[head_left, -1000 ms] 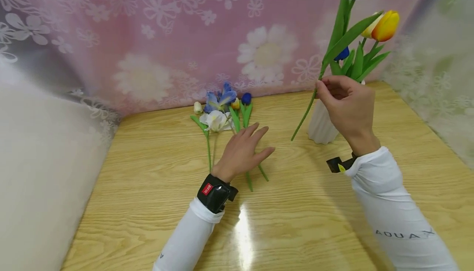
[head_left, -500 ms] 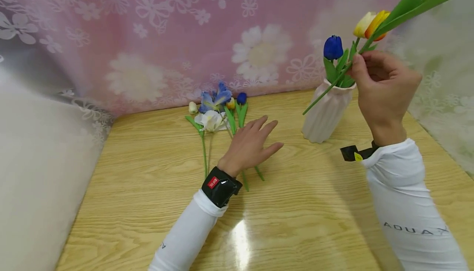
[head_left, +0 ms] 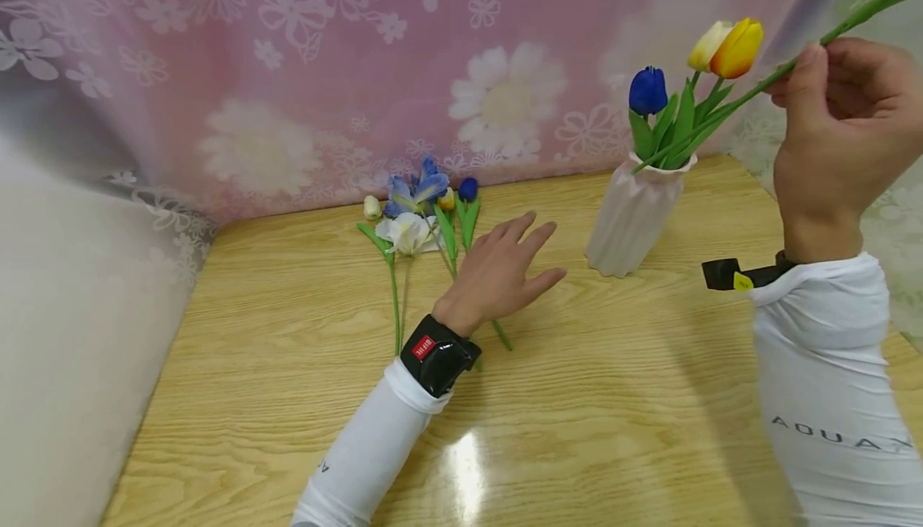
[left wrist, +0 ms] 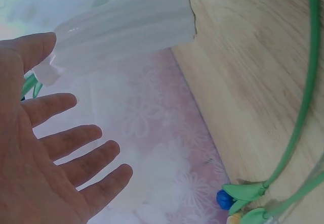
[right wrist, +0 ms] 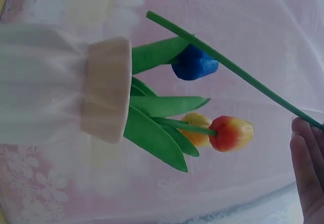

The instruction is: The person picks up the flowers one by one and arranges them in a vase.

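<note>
My right hand pinches the green stem of a tulip between thumb and fingers. The stem slants down left, its cut end near the mouth of a white ribbed vase; the bloom lies outside the head view. In the right wrist view the stem crosses in front of a blue tulip, its end apart from the vase rim. The vase also holds a yellow-orange tulip and a pale yellow one. My left hand, fingers spread, hovers over the stems of flowers lying on the table.
On the wooden table lie a blue iris-like flower, a white flower, a white tulip bud, a small blue tulip and a yellow one. A pink floral cloth hangs behind.
My right hand has moved right and up with the tulip, tilting it until the bloom left view and its stem end came to the vase mouth. The left hand shifted slightly right.
</note>
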Available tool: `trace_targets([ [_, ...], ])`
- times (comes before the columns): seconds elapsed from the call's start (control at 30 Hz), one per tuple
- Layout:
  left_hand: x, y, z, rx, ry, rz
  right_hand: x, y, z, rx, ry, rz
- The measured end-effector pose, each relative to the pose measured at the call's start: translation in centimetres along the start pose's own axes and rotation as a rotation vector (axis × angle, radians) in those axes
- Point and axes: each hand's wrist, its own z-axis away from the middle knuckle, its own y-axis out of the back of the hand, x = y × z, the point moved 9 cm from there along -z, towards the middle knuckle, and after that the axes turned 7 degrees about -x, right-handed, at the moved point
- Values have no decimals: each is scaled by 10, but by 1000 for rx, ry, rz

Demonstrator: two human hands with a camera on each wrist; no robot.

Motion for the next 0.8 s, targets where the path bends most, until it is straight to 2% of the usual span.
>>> trace_targets([
  [0.17,3,2,-1,7,-2,-18,8,5,-9,12,-41,-1],
  [0.3,1,0,0,0,12,-5,11,7,-14,-18,-31,65],
  [0.5,-4,-5,2,-24,30,15,16,3,-7,-94,-3,181],
  [0.7,-8,-10,4,-31,32,34,19,-4,-2,-116,30,175],
  [0.8,-10,-12,5,-28,32,36,21,-12,-1,-159,25,169],
])
